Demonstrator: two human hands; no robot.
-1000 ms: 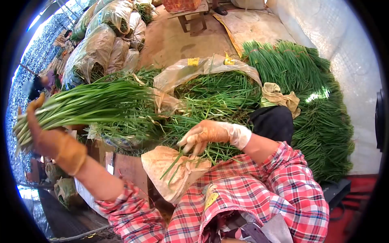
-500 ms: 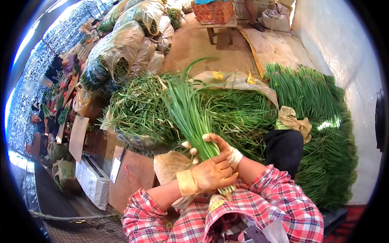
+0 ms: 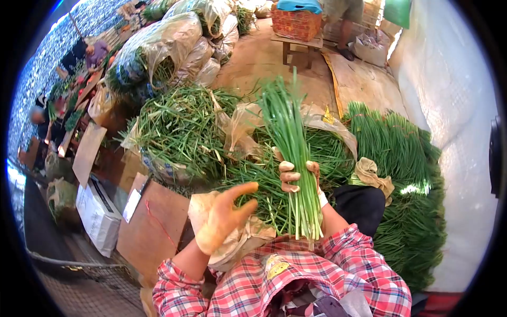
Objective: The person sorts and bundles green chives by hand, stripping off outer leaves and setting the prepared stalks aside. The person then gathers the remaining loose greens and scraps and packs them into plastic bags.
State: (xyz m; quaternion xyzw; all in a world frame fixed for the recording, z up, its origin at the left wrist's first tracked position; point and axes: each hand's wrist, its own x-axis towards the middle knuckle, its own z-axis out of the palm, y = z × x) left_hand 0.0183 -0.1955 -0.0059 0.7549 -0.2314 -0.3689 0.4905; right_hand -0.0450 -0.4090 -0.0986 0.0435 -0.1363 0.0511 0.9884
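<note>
Facing brown flooring at upper centre, with heaped greens left of centre. Gripping the upright bunch of green stalks mid-frame in the right hand, while holding the left hand open and apart, lower left of centre. Best squeezing just firmly enough to prevent slipping, without bruising leaves.

Left hand spread, right hand curled

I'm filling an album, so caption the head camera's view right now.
A bunch of greens in the right hand, the left hand open beside it, a leafy heap beyond.
</note>
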